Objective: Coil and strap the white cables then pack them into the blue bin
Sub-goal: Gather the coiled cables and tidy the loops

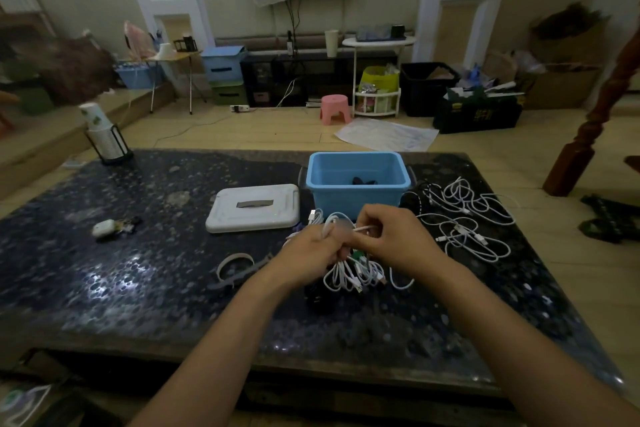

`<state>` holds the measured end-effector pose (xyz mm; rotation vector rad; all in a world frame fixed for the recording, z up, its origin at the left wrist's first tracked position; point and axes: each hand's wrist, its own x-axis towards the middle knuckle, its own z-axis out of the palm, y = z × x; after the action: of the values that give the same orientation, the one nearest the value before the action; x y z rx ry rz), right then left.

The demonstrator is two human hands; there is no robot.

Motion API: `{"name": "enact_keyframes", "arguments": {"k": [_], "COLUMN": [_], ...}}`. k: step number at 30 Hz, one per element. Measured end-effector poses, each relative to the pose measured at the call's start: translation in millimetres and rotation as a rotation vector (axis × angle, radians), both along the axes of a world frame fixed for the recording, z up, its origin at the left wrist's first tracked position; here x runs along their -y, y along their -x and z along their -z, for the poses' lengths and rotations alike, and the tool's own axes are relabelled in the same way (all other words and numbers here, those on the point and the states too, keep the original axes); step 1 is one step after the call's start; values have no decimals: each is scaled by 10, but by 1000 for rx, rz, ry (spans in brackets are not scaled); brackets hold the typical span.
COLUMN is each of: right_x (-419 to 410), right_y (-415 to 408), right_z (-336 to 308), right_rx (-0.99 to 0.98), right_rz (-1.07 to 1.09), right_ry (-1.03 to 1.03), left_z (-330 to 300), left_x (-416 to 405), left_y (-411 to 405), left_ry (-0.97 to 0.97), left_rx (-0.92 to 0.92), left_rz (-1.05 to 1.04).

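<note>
Both your hands, left hand point(313, 246) and right hand point(391, 236), pinch a white cable point(349, 274) just in front of the blue bin point(356, 180); loops dangle loosely, so they'll probably snag the pile underneath; grip tighter.

Single head-worn wide-angle view, no second camera. Looks forward and down from above the near edge of the dark desk point(138, 288); both forearms enter from the bottom edge. Hands sit close, mid-frame. The blue bin point(356, 198) is just beyond them, near centre. Upper frame takes in the floor point(277, 128) and far wall; edges bend from lens distortion.
</note>
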<state>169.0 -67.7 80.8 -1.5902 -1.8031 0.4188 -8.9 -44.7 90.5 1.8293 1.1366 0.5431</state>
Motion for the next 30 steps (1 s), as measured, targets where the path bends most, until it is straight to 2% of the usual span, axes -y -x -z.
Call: {"name": "enact_keyframes", "arguments": {"k": [2,6,15,20,25,30], "right_x": [-21,-56,-67,-52,8,13], "right_y": [-42,-185,-286,-9,152,235], "right_z": [-14,-39,-19,-26,-24,19], "right_rx": [-51,-101,-381,-490,-355,-164], "right_rz": [-61,-141,-166,-189,-170,-153], "right_ry": [51,127,239,110,-15,-50], "left_z": [-7,-103,-119,-82,-10,7], "left_x": [21,6,-90,-91,-39,-21], "left_y": [-17,21,30,-1,-78,-183], "left_ry": [31,254,313,309,297,391], "left_rx": [59,289,353,311,287,279], "left_rz": [8,-55,-100,-170,-104,-197]}}
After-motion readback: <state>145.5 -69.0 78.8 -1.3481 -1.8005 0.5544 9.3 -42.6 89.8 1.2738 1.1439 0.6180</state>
